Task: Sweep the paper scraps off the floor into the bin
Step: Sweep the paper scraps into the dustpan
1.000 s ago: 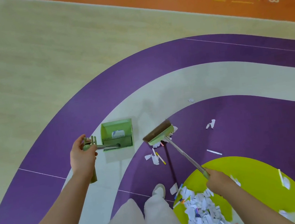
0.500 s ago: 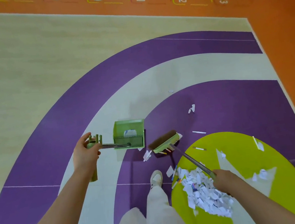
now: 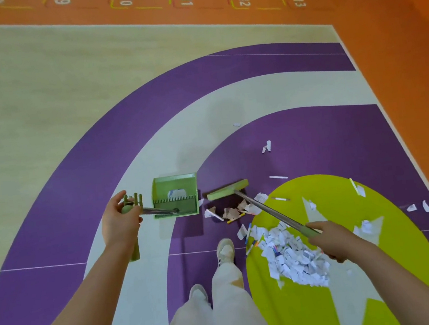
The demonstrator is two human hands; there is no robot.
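- 2 tools are held: the left hand (image 3: 120, 224) grips the dustpan (image 3: 176, 199) handle, the right hand (image 3: 329, 240) the broom (image 3: 227, 189).
- Scraps (image 3: 229, 212) are best drawn in short, low strokes towards the pile (image 3: 293, 257).

Floor (image 3: 41, 107): purple arcs, lime oval, orange border. Scrap pile (image 3: 293, 257) lies just below right grip (image 3: 326, 240); loose scraps (image 3: 229, 212) between both grips; green dustpan (image 3: 176, 198) just beside left grip (image 3: 120, 221).
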